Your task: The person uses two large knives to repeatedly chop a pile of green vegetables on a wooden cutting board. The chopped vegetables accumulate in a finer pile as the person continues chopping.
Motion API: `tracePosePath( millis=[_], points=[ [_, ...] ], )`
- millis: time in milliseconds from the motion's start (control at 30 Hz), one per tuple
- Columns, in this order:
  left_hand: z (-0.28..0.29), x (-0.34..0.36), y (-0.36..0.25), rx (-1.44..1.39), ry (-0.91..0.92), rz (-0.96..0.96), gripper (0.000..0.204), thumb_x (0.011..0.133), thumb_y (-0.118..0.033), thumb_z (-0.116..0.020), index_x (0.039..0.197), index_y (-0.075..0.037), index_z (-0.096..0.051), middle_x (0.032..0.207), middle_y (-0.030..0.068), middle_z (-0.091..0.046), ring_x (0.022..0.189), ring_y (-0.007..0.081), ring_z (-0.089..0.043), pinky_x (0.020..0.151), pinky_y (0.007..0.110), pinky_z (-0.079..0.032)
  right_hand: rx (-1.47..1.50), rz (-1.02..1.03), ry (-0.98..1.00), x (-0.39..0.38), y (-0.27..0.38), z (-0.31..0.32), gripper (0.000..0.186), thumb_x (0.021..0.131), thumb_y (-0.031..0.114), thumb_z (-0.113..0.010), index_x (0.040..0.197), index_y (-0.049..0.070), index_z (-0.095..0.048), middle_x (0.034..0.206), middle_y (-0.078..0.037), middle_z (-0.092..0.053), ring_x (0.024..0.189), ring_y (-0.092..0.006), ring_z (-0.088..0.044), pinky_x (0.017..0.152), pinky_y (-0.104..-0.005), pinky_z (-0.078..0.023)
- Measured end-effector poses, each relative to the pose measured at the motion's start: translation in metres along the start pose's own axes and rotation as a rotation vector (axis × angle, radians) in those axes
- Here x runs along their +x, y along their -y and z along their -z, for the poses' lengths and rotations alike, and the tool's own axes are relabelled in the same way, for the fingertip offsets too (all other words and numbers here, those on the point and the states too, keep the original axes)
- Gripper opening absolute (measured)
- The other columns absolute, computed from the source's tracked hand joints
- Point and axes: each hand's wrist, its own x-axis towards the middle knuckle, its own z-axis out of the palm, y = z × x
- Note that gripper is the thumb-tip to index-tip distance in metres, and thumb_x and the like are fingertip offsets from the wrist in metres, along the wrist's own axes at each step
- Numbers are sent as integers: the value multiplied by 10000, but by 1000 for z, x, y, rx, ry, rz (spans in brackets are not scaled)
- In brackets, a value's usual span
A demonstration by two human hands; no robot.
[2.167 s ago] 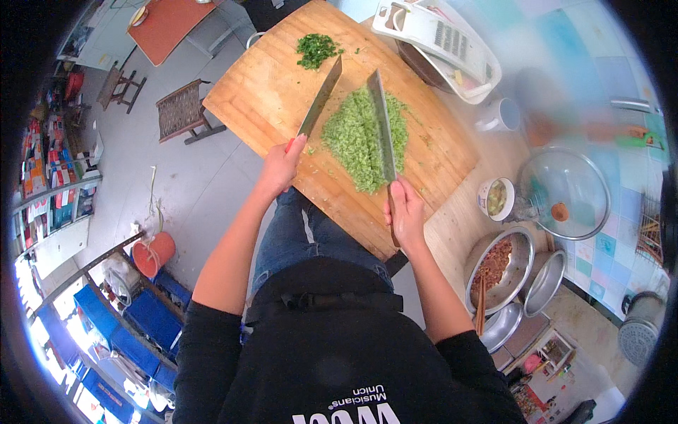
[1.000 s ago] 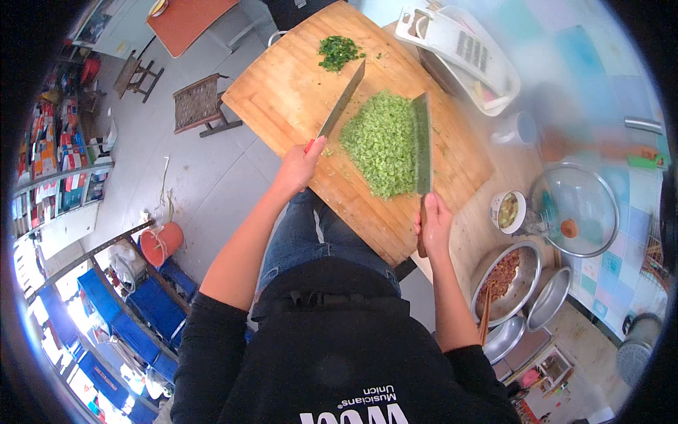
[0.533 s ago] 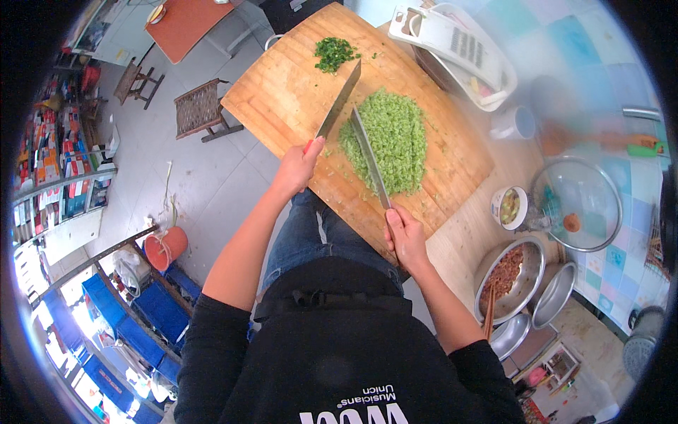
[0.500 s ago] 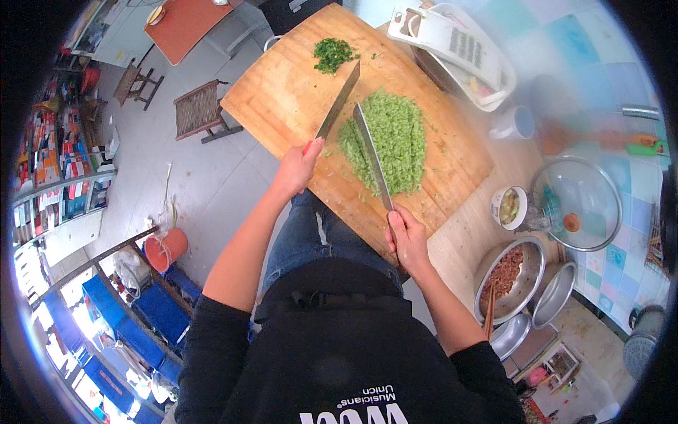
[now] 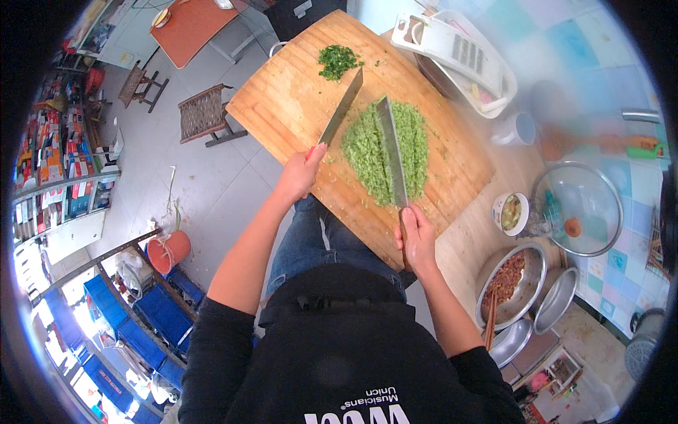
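My left hand (image 5: 302,171) is closed round the handle of a kitchen knife (image 5: 342,106). A bit of red shows at that handle, and the blade points up and away, left of the chopped pile. My right hand (image 5: 417,239) grips a second knife (image 5: 392,152) by its handle. Its blade lies across the middle of a heap of finely chopped pale green vegetable (image 5: 364,152); whether the edge touches the board beneath is hidden. Both piles rest on a large wooden cutting board (image 5: 275,99): the pale heap in the middle, a small mound of chopped dark green herbs (image 5: 337,62) at the far end.
Right of the board stand a white grater (image 5: 466,53) over a tub, a white mug (image 5: 515,129), a small bowl (image 5: 510,214) and a glass lid (image 5: 593,205). Nearer is a steel bowl (image 5: 534,283) of minced filling with chopsticks (image 5: 491,321). A low stool (image 5: 203,115) stands left.
The knife in my right hand has moved right, from the left side of the pale green heap to across its middle. The left knife keeps nearly the same place.
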Motion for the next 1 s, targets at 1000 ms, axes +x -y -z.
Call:
tracePosePath(
  millis=[1000],
  points=[
    [0,1,2,57,-12,-16,609,864,-562,-426,547,-41,-419,448,39,-400,325,164,-421,342,316,-351,2,8,-121,-3,4,24,410,945,290,-438,1199,-29,-488,548,9,-423,435,-58,-392,383,-209,-323]
  ],
)
